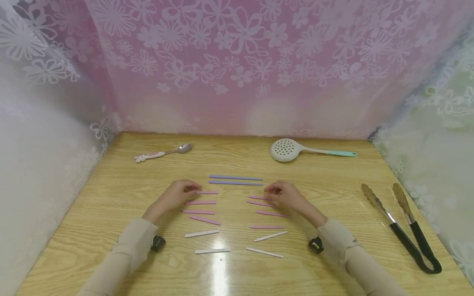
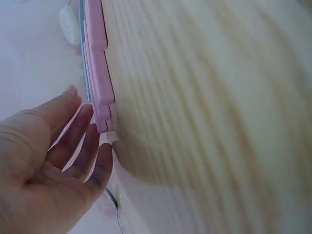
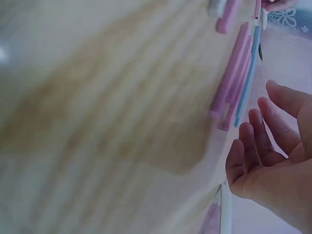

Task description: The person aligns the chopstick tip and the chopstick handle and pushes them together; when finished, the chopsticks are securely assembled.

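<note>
Two long blue sticks (image 1: 235,180) lie side by side between the hands. My left hand (image 1: 177,195) hovers at the outer end of a short pink stick (image 1: 210,192); in the left wrist view the fingers of this hand (image 2: 58,156) are loosely bent beside the pink stick ends (image 2: 102,80), with nothing seen between them. My right hand (image 1: 290,198) is over the outer ends of pink sticks (image 1: 255,197) on the right. In the right wrist view this hand (image 3: 280,146) has thumb and fingers apart, near pink sticks (image 3: 231,73) and a blue stick (image 3: 249,73).
More pink sticks (image 1: 198,212) and white sticks (image 1: 212,250) lie nearer the front, in left and right columns. A spoon (image 1: 163,153) is at the back left, a slotted ladle (image 1: 285,150) at the back right, and black-handled tongs (image 1: 407,242) at the right edge.
</note>
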Motion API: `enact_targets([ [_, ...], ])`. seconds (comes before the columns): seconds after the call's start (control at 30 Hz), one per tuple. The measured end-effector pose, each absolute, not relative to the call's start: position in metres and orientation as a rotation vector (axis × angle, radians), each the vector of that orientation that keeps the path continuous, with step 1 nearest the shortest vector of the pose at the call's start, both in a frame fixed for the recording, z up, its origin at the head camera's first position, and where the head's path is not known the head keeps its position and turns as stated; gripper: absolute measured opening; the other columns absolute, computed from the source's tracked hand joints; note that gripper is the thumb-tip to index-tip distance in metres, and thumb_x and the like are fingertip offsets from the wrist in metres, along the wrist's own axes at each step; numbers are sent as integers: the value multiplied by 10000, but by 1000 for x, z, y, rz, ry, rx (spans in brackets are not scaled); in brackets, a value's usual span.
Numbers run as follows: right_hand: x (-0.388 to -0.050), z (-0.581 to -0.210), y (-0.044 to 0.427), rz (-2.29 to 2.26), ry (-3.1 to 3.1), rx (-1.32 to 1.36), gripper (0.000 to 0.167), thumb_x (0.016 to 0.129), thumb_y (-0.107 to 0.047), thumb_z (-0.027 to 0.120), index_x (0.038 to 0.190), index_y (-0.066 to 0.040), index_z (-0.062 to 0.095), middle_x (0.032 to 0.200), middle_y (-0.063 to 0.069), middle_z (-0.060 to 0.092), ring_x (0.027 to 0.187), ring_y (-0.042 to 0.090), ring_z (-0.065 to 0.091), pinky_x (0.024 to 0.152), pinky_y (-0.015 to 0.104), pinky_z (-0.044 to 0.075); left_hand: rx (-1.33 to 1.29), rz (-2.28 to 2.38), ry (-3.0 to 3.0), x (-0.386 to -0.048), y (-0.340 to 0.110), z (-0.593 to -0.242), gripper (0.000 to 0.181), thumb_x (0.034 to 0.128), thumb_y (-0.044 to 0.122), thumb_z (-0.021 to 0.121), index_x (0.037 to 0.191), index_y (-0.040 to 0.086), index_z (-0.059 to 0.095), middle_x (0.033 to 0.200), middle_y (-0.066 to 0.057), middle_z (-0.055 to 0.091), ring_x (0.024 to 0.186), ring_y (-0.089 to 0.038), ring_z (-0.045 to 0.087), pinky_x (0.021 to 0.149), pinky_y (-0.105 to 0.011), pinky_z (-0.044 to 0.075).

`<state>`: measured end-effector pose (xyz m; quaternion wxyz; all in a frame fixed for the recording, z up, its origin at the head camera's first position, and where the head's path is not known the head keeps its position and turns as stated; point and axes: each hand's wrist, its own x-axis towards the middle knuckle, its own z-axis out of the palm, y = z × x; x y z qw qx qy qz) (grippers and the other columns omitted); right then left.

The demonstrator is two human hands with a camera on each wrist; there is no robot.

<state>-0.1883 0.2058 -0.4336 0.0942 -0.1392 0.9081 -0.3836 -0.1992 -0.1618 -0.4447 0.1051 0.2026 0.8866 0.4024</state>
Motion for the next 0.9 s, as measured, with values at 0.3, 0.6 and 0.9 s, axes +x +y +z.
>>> enact_targets([
  [0.3, -185, -440, 206, -1107, 2683, -480, 186, 871, -131, 693, 1016, -16, 702, 968, 78, 668, 880, 190, 603, 799, 333, 513, 636, 1166, 2592, -202, -162, -450, 235, 915, 123, 636, 1120, 14, 675, 1116, -137, 657, 1020, -273, 596, 881, -417, 503],
  [0.6, -187, -445, 205, -1006, 2745, -632, 170, 859, -93, 696, 995, 10, 707, 866, 47, 643, 782, 121, 546, 697, 232, 475, 677, 1137, 2613, -203, -161, -454, 210, 905, 73, 637, 1096, 3, 687, 1019, -106, 644, 893, -194, 551, 757, -300, 484],
  [0.9, -189, -446, 203, -988, 2736, -611, 95, 864, -66, 681, 938, -15, 712, 786, 8, 605, 703, 91, 500, 629, 222, 437, 672, 1165, 2589, -200, -159, -451, 178, 923, 47, 600, 1069, -3, 690, 1006, -114, 630, 830, -166, 507, 707, -262, 463],
])
